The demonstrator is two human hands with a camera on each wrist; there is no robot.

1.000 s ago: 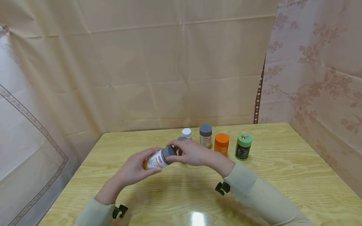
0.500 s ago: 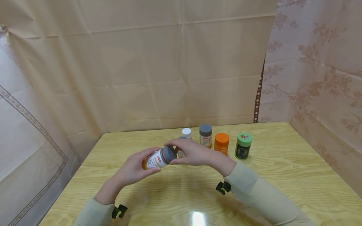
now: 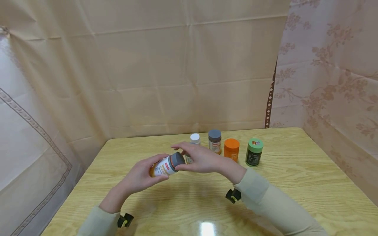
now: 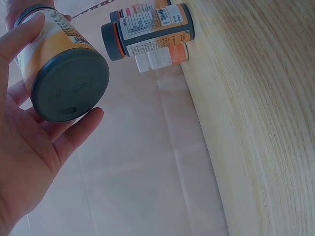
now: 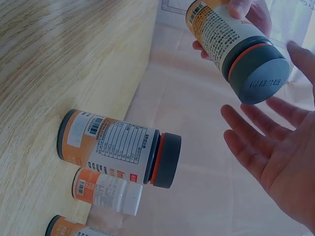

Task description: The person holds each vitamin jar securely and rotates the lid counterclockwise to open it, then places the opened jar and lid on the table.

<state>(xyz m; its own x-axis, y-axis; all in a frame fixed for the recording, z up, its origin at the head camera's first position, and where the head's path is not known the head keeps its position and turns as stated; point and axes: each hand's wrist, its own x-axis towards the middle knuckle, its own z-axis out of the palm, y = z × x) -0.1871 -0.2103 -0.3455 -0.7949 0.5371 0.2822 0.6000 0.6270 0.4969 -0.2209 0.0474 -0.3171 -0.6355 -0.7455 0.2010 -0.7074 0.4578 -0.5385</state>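
My left hand [image 3: 136, 177] grips a supplement bottle [image 3: 162, 167] around its white-and-orange label, holding it tilted above the table. Its dark grey cap [image 3: 178, 159] points up and to the right; the left wrist view shows the dark base [image 4: 71, 84]. Close to that cap is my right hand [image 3: 203, 160], thumb by its lower edge and fingers raised over it. In the right wrist view, those fingers [image 5: 248, 135] are spread and relaxed, apart from the cap. Partly hidden behind the right hand, a similar grey-capped bottle [image 5: 118, 147] stands on the table.
Behind the hands stand a small white-capped bottle [image 3: 195, 137], another grey-capped bottle [image 3: 215, 141] and an orange jar [image 3: 231, 149]. A dark jar with a green lid [image 3: 254, 152] is farther right. The wooden table [image 3: 295, 183] ends at a beige curtain [image 3: 147, 82].
My right fingers, which were curled around the cap, have lifted away and loosened. The left hand keeps its grip on the bottle, almost in the same place.
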